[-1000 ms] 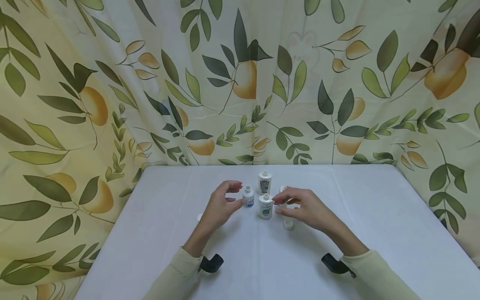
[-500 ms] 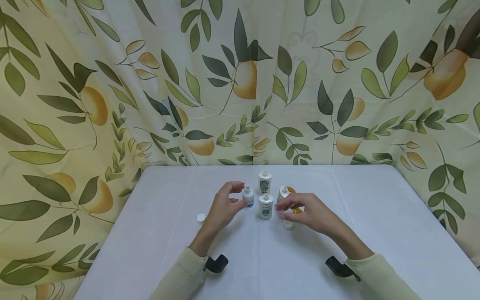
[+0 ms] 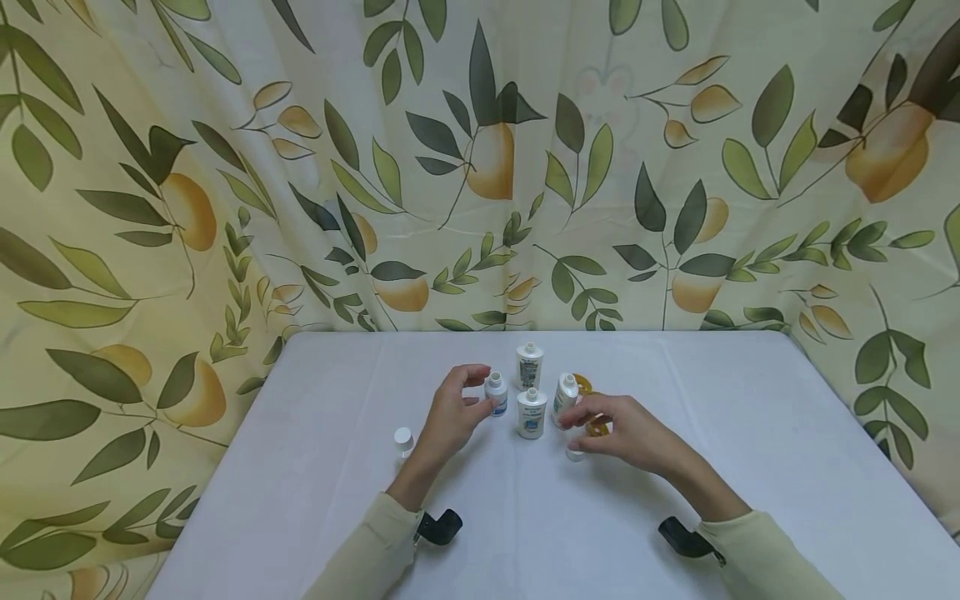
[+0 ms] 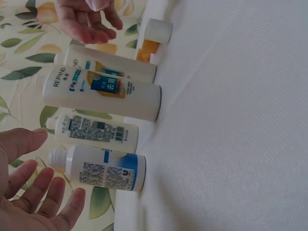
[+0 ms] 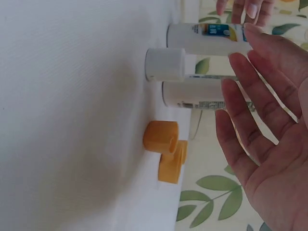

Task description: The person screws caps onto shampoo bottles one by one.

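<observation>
My left hand (image 3: 456, 404) is curved loosely beside a small white bottle with a blue label (image 3: 496, 397). In the left wrist view, its fingers (image 4: 53, 197) are spread and apart from that bottle (image 4: 106, 168), which stands uncapped. My right hand (image 3: 626, 429) hovers over a white cap (image 5: 165, 64), fingers relaxed and holding nothing. Close by is an uncapped white bottle (image 3: 565, 398). Two more white bottles stand in the middle, the front one (image 3: 532, 417) with a blue-and-yellow label and the other (image 3: 529, 365) behind it.
Two orange caps (image 5: 161, 136) lie right of the bottles, partly behind my right hand in the head view. Left of my left forearm is a white-topped object (image 3: 403, 440), partly hidden. A white cloth covers the table (image 3: 300, 500); a patterned curtain (image 3: 480, 208) hangs behind.
My right hand has moved away from the front bottle, right and down towards the white cap, uncovering the right bottle and orange caps. The left hand has shifted slightly right.
</observation>
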Motion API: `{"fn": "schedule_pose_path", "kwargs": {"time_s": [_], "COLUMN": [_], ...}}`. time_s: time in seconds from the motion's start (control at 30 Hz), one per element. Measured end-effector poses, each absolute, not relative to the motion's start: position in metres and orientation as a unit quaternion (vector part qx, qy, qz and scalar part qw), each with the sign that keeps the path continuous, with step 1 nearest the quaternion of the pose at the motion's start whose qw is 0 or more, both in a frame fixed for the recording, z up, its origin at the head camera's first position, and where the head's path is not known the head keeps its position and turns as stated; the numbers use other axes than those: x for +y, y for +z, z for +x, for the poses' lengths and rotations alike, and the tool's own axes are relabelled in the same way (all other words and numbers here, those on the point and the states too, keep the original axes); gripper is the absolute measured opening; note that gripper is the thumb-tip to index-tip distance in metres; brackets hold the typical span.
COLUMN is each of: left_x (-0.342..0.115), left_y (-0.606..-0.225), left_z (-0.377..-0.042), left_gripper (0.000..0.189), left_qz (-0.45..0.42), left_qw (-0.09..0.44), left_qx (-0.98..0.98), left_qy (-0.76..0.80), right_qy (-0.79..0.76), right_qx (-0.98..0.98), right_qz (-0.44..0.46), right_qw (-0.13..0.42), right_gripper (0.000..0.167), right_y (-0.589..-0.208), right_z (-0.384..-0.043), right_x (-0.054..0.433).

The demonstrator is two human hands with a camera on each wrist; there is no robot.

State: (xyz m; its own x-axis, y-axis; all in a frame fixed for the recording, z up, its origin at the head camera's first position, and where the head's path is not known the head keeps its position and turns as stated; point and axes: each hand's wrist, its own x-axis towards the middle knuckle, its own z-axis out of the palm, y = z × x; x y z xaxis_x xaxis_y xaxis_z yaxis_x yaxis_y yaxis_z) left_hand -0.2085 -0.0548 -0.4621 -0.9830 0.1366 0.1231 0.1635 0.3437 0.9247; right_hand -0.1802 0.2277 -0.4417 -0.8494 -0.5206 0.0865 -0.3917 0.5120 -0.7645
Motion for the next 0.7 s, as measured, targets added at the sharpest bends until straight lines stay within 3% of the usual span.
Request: {"fn": "schedule_pose_path", "kwargs": {"time_s": [0.7], "left_x": [-0.041], "left_y": [-0.476], "left_z": [-0.223], "left_gripper": [0.053], "left_qz": [-0.05], "left_qw": [-0.003], "left_qx": [-0.826], "left_qy": [-0.561], "right_qy": [-0.373], "right_qx": [0.895], "right_qz": [-0.229], "right_qw": [0.083], "right_gripper": [0.03], "right_y": [-0.454], "right_z": [-0.187], "right_x": [0.234]}}
